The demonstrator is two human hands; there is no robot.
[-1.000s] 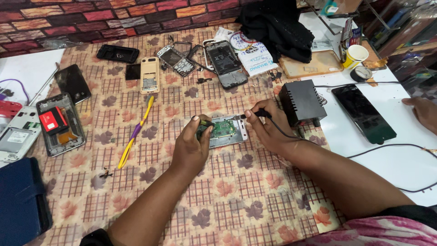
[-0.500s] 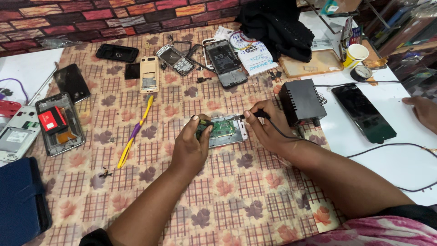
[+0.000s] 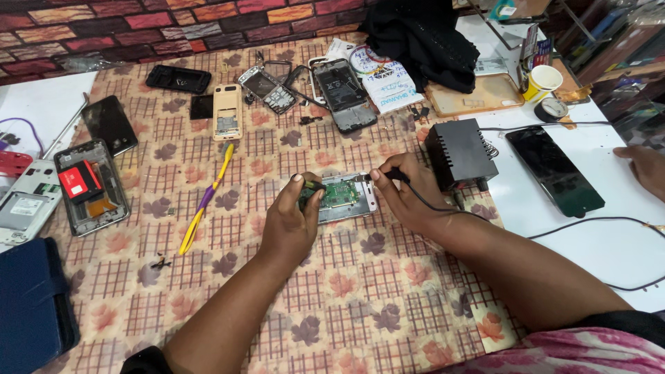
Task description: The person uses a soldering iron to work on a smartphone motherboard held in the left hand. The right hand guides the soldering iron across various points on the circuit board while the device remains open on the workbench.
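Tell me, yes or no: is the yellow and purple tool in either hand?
No. The yellow and purple tool lies on the tablecloth, apart from the left hand, which holds the opened phone.

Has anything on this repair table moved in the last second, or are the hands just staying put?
Nothing visibly changed. The left hand still steadies the opened phone with the green circuit board, and the right hand still holds the black corded tool at the board's right end. The yellow tool, the black box and the scattered phones lie where they were.
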